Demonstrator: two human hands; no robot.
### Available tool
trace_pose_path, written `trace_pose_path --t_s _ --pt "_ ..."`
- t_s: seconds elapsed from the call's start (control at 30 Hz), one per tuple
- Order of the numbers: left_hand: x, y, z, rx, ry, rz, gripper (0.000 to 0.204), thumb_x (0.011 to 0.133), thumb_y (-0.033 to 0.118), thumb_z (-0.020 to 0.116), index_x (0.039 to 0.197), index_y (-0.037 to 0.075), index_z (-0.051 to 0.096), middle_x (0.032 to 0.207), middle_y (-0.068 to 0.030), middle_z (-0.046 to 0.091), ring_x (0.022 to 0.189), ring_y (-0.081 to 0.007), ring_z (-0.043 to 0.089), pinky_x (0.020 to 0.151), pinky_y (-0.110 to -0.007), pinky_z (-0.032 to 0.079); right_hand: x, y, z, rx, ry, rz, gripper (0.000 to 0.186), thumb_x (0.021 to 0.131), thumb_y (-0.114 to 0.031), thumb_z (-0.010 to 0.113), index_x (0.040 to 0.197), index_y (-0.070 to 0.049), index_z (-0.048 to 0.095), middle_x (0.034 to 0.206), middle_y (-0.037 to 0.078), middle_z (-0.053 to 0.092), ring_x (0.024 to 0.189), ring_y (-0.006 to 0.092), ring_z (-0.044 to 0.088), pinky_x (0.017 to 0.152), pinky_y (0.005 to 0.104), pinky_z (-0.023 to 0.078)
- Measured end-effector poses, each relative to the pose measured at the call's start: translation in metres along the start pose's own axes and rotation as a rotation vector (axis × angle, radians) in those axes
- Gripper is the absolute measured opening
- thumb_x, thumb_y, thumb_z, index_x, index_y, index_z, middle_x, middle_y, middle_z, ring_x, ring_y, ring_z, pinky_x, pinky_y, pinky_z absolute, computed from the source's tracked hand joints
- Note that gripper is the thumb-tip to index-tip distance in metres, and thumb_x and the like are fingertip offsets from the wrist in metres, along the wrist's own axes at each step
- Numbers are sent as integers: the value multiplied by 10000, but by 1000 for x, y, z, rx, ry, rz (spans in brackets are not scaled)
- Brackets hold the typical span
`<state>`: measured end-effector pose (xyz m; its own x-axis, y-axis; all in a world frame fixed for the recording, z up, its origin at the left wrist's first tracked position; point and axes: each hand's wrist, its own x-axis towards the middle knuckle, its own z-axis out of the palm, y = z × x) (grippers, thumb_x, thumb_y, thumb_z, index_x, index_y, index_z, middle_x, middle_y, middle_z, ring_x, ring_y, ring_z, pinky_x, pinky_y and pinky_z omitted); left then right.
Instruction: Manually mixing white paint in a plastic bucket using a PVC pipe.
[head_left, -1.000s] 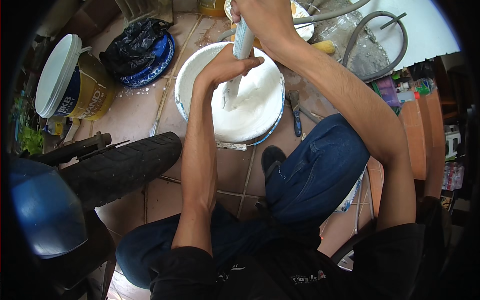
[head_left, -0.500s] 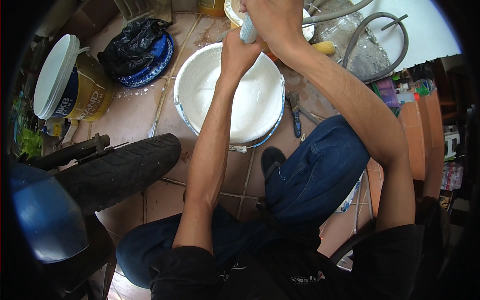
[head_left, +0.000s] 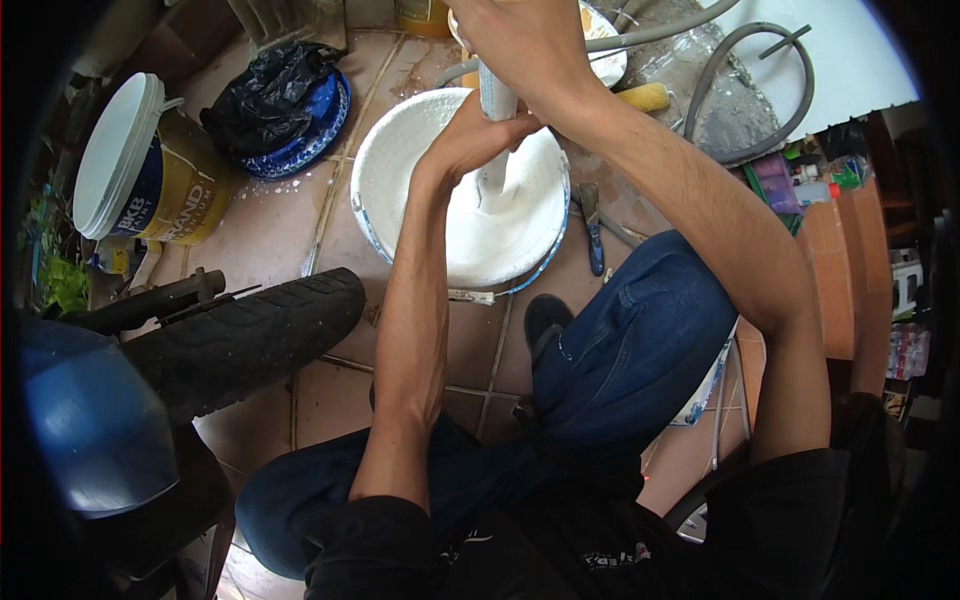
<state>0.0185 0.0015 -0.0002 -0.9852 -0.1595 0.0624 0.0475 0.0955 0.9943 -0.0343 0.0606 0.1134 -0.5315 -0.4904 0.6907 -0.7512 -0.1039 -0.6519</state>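
Observation:
A wide white bucket (head_left: 378, 135) of thick white paint (head_left: 500, 240) stands on the tiles in front of me. Into the paint dips a pale pipe-like stick (head_left: 497, 92), slightly tilted, its lower end coated and sunk below the surface. My left hand (head_left: 470, 138) is closed around its middle, over the bucket's opening. Higher up, my right hand (head_left: 525, 45) grips the upper part, though its fingers are largely hidden behind the back of the hand. Just right of the bucket lies a scraper (head_left: 593, 228) with a blue and black handle.
Left stand a yellow paint bucket (head_left: 190, 180) and a black plastic bag (head_left: 262, 100) on a blue lid (head_left: 325, 125). A motorcycle tyre (head_left: 250, 335) juts in nearer me. Beyond the scraper are a yellow paint roller (head_left: 645, 97) and a grey hose (head_left: 700, 80).
The stick stands more upright and shows more of its length in the paint. My left hand has opened its angle slightly, and my right hand has shifted a little left.

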Motion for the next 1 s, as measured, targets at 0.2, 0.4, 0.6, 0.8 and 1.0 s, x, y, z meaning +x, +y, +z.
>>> trace_pose_path --t_s 0.2,0.4,0.6,0.8,1.0 --pt "-4 0 -20 186 -109 -128 288 890 303 763 954 32 690 712 -55 633 653 -146 587 663 -333 472 -2 1 -6 54 -8 166 439 970 -337 683 746 40 669 544 76 599 481 165 622 463 324 499" --pt "8 -10 -20 205 219 72 354 887 294 757 1008 -35 707 768 -134 708 716 -244 677 714 -404 531 5 -28 -11 155 48 250 360 971 -241 692 733 24 638 586 61 595 547 143 593 514 340 458" --pt "30 -7 1 228 508 301 304 879 233 735 1020 -36 722 908 -204 762 863 -293 748 794 -428 559 6 -18 -12 103 106 60 341 969 -213 697 727 19 631 589 48 586 546 128 576 513 339 444" --pt "39 -19 -4 161 386 336 300 879 218 726 1051 -29 722 949 -187 772 890 -293 752 822 -422 559 5 -27 -10 161 105 234 333 967 -208 697 722 7 629 586 25 580 551 98 555 509 325 433" --pt "21 -9 -21 178 251 277 325 889 256 747 1057 -19 712 868 -137 741 795 -237 702 769 -406 542 5 -15 -12 234 -4 122 316 954 -178 698 698 -7 629 583 16 584 523 101 559 489 311 420"
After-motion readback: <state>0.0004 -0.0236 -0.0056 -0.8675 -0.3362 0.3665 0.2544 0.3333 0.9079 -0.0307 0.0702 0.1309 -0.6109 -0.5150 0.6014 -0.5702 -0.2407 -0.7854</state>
